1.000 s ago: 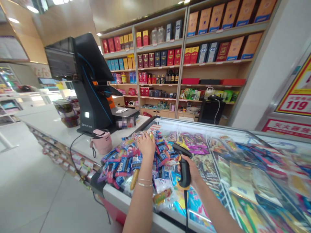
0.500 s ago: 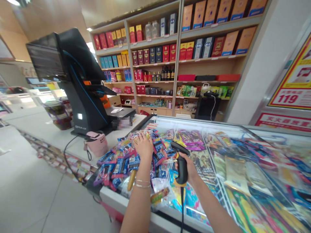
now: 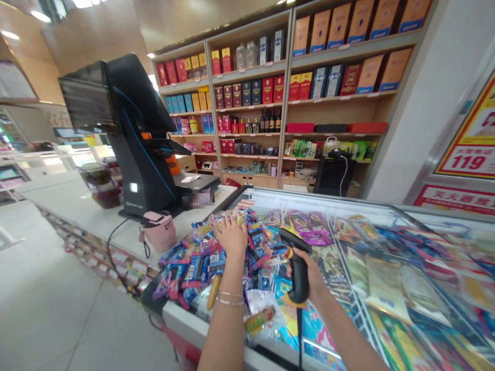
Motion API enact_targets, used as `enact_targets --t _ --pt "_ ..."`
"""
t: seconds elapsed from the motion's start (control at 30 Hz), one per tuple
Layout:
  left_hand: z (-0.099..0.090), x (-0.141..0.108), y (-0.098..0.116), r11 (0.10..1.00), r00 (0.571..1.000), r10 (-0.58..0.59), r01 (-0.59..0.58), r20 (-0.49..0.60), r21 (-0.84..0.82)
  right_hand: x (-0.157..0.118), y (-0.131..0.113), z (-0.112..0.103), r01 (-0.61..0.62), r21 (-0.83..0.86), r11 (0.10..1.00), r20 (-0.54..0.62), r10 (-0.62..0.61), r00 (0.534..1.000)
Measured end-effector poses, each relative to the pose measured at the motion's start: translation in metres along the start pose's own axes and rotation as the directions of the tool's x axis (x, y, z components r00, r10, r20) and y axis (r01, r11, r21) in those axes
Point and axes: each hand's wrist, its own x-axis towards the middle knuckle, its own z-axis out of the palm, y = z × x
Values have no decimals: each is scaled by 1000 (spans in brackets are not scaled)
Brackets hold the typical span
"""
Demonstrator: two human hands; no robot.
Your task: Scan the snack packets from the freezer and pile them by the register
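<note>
My left hand lies palm down with its fingers spread on clear-wrapped snacks at the top of a heap of blue and pink snack packets. Bracelets circle that wrist. To its right, my right hand is wrapped round the grip of a black and yellow barcode scanner, whose head points up and left over the packets. The scanner's cable hangs down toward the counter's front edge. Below the hands are a sausage-shaped snack and a clear packet with an orange-green label.
Left of the heap stand a pink cup-shaped bag and a black checkout terminal. Plastic jars are behind them. A glass-topped case shows more packets on the right. Shelves of boxes and bottles line the back wall.
The view has shifted slightly, so most things appear a little further right and lower. My left hand remains on the packets, and my right hand still grips the scanner.
</note>
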Motion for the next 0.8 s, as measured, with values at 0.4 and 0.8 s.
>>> enact_targets --t 0.4,0.8 --pt "-20 2 8 997 997 69 -67 -29 44 -42 -67 -15 59 -51 997 -192 -68 979" --pt "-39 -157 221 667 691 723 -696 4 -264 -178 -149 -180 323 -154 934 -478 -357 803"
